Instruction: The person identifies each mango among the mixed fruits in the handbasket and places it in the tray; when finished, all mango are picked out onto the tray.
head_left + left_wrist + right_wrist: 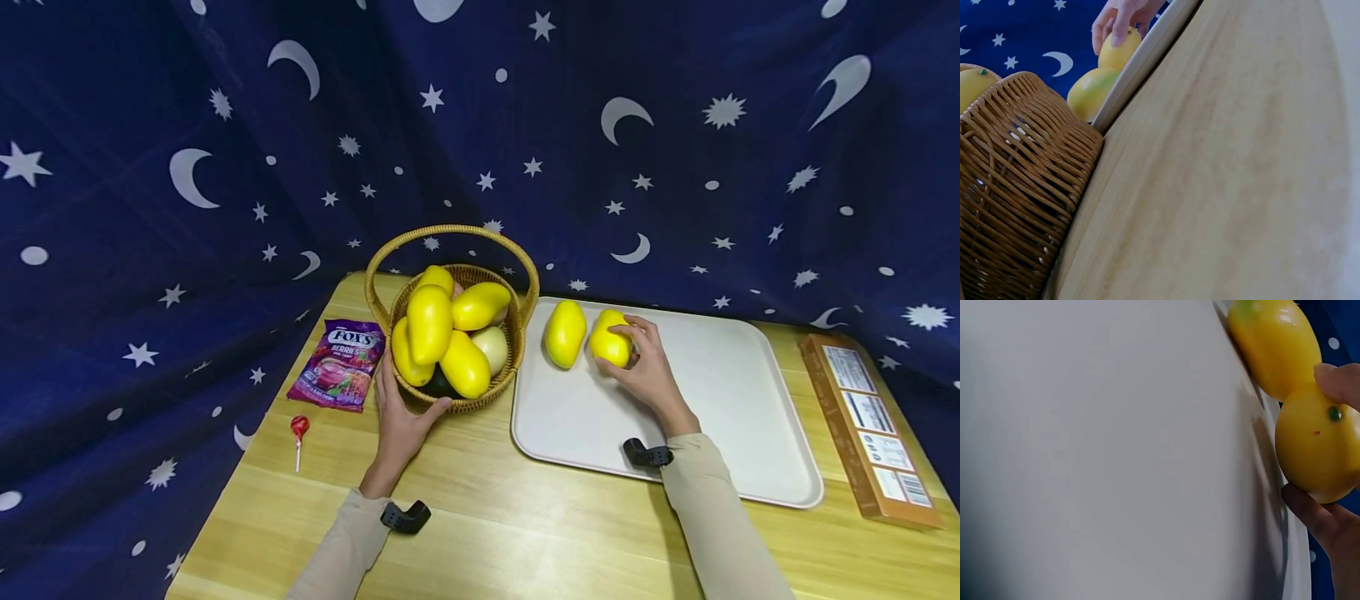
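My right hand [647,367] grips a yellow mango [611,337] at the back of the white tray [720,400], thumb on one side and fingers on the other. Just left of it, another mango [566,334] lies on the tray. In the right wrist view the held mango [1317,447] shows a green stem spot. My left hand [401,425] rests against the near left wall of a wicker basket [480,403], thumb spread along its front. Several mangoes [431,325] fill the basket, with a pale round fruit [491,348] and a dark thing partly hidden beneath them.
A purple candy bag [339,365] lies left of the basket, with a red lollipop [299,429] nearer me. An orange-brown box [870,429] lies right of the tray. A dark blue star-patterned cloth [480,125] hangs behind the wooden table [510,533].
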Tool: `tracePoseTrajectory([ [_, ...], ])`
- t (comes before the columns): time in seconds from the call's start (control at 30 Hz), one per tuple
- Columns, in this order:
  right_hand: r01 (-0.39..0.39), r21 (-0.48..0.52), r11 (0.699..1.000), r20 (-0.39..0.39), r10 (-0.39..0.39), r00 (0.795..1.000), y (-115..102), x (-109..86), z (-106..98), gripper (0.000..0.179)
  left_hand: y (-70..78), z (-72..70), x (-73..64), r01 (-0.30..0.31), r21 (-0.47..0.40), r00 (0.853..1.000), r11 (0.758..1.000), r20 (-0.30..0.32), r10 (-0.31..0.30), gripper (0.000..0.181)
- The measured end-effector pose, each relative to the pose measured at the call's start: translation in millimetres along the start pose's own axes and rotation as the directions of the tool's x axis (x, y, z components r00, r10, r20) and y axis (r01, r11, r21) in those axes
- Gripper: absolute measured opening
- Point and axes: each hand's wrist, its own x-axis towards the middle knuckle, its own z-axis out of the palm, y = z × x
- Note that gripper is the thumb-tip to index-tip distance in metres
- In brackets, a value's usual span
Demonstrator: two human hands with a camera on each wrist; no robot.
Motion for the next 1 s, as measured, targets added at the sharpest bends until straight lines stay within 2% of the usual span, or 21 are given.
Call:
tracePoseTrajectory([
  [0.33,-0.001,-0.065,0.998,0.046,0.004,0.999,-2.3,1.1,0.7,0.064,0.6,-0.2,0.2,0.008,-0.007,1.0,1.0,-0.003,-0.008,0.122],
  [0.63,-0.061,-0.047,0.997,0.083,0.065,0.994,-0.9,-2.4,-1.7,0.079,-0.9,-0.6,-0.1,-0.006,0.001,1.0,1.0,-0.003,0.006,0.122],
  [1.0,-0.06,-0.091,0.994,0.101,0.069,0.992,-1.5,-6.4,-2.5,0.088,-1.3,0.1,0.0,-0.007,0.0,1.0,1.0,-0.003,0.007,0.121],
])
